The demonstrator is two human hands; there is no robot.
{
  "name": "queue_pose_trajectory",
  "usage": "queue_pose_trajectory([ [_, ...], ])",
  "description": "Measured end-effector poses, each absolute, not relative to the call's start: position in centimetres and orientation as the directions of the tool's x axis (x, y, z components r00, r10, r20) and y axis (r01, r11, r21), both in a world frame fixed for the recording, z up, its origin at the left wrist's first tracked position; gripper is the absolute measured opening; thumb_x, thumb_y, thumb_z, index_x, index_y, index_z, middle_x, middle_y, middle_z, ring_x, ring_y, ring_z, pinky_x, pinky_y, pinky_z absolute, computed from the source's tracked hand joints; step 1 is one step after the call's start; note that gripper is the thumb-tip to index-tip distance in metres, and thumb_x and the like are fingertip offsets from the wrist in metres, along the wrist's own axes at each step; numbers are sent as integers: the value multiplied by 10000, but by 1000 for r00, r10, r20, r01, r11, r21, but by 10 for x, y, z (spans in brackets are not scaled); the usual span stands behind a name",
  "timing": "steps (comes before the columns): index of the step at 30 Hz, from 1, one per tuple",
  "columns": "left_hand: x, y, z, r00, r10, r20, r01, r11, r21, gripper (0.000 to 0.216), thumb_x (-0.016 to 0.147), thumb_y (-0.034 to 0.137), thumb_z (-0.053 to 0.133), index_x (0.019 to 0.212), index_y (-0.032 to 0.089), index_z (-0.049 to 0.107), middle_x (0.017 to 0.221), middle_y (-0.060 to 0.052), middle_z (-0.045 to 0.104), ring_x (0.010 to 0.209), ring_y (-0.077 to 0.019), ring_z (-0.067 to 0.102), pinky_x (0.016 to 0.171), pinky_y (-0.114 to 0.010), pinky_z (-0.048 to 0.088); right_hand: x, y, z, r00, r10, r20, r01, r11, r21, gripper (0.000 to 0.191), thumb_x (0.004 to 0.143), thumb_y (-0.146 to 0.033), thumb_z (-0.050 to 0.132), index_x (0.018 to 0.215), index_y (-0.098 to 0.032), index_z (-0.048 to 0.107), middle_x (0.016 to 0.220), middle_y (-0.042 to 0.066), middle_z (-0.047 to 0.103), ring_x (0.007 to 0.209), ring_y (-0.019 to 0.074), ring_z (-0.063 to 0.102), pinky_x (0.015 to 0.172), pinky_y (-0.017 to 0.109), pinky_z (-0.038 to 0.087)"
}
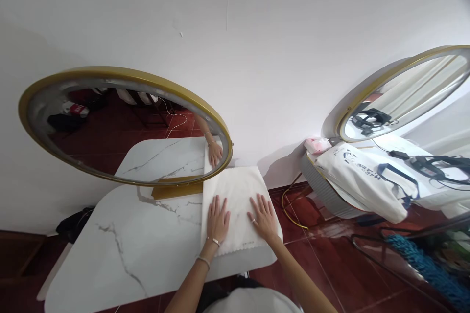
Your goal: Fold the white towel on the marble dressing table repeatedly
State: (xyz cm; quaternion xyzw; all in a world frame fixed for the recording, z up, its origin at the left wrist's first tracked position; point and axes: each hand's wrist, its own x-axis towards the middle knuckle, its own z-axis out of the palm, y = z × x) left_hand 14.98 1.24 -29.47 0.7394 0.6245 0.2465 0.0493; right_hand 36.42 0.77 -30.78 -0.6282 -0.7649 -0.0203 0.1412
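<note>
Forearms: bare, reaching up from the bottom edge toward the cloth; thin bracelets at the left wrist.
Left hand (218, 220): flat, palm down, fingers spread and released; pressed on the near left part of the white cloth (238, 195); grasping nothing.
Right hand (263, 218): flat as well, palm down, fingers fanned; ring on one finger; resting on the cloth's near right part, apart from the left hand; grasping nothing.
White cloth: folded into a rectangle, lying on the right end of the surface (128, 244); far edge close to the wall, near edge scalloped and just short of the surface's front rim.
Surface: white marble pattern with grey veins, rounded corners; bare to the left of the cloth.
Oval mirror (125, 124): gold frame, standing on a gold base at the back of the surface, just left of the cloth; reflects the marble top and one hand.
Second mirror (404, 93): gold-rimmed, well off to the right on another table.
White bag (363, 181): dark printing and straps, lying below that second mirror.
Floor (330, 264): dark red tiles, glossy.
Blue mop head (426, 264): on the floor at far right.
</note>
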Motion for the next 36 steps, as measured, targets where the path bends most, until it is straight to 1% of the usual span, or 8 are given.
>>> queue_pose_trajectory([
  [9, 133, -47, -315, 93, 918, 385, 955, -191, 226, 523, 947, 266, 399, 1463, 284, 321, 1561, -58, 273, 1439, -231, 237, 1133, -447, 303, 355, -38, -312, -264, 911, 318, 943, 314, -115, 621, 957, -487, 396, 1511, -278, 209, 1568, 80, 231, 1437, 276, 224, 1128, 481, 242],
  [12, 127, -46, -316, 75, 915, 396, 948, -188, 256, 522, 946, 269, 407, 1462, 288, 325, 1551, -51, 301, 1420, -231, 284, 1118, -440, 334, 352, -43, -315, -262, 900, 348, 936, 325, -134, 632, 948, -493, 420, 1509, -279, 222, 1561, 90, 252, 1424, 295, 255, 1113, 499, 273],
  [15, 122, -26, -308, -1, 904, 427, 931, -155, 330, 499, 947, 264, 406, 1443, 273, 365, 1547, -58, 307, 1402, -240, 317, 1091, -435, 378, 354, -34, -317, -241, 885, 399, 919, 340, -200, 594, 953, -485, 419, 1490, -273, 280, 1496, 88, 387, 1382, 272, 345, 1109, 480, 308],
  [18, 122, 8, -297, -39, 896, 443, 917, -144, 373, 485, 942, 272, 418, 1426, 285, 394, 1599, -40, 141, 1434, -275, 240, 1114, -473, 345, 355, -7, -313, -189, 875, 446, 900, 336, -278, 551, 967, -450, 396, 1465, -223, 332, 1425, 111, 470, 1370, 257, 362, 1101, 454, 338],
  [22, 126, 43, -297, -91, 903, 420, 909, -96, 405, 551, 923, 335, 464, 1456, 330, 322, 1607, 17, -73, 1470, -301, 60, 1139, -531, 279, 345, 42, -312, -174, 886, 429, 913, 308, -266, 563, 967, -470, 365, 1455, -189, 347, 1518, 139, 328, 1428, 273, 240, 1098, 451, 332],
  [27, 117, 46, -310, -144, 921, 362, 926, -4, 378, 625, 904, 395, 485, 1476, 220, 304, 1606, -92, 12, 1463, -319, 99, 1146, -532, 257, 319, 60, -326, -148, 920, 363, 958, 224, -179, 587, 954, -481, 365, 1459, -182, 352, 1538, 161, 282, 1440, 293, 199, 1124, 491, 242],
  [30, 98, 38, -309, -161, 929, 334, 937, 37, 349, 628, 897, 428, 489, 1467, 221, 328, 1605, -102, 16, 1459, -321, 127, 1145, -509, 266, 300, 49, -327, -155, 926, 344, 962, 221, -162, 585, 948, -471, 387, 1458, -187, 359, 1546, 168, 258, 1443, 299, 184, 1125, 487, 228],
  [36, 22, 19, -305, -211, 932, 296, 943, 115, 312, 637, 897, 472, 474, 1466, 227, 330, 1604, -98, 46, 1459, -317, 130, 1142, -499, 265, 236, 46, -310, -270, 915, 299, 923, 335, -192, 620, 917, -469, 458, 1472, -219, 339, 1563, 126, 232, 1438, 312, 191, 1127, 473, 233],
])
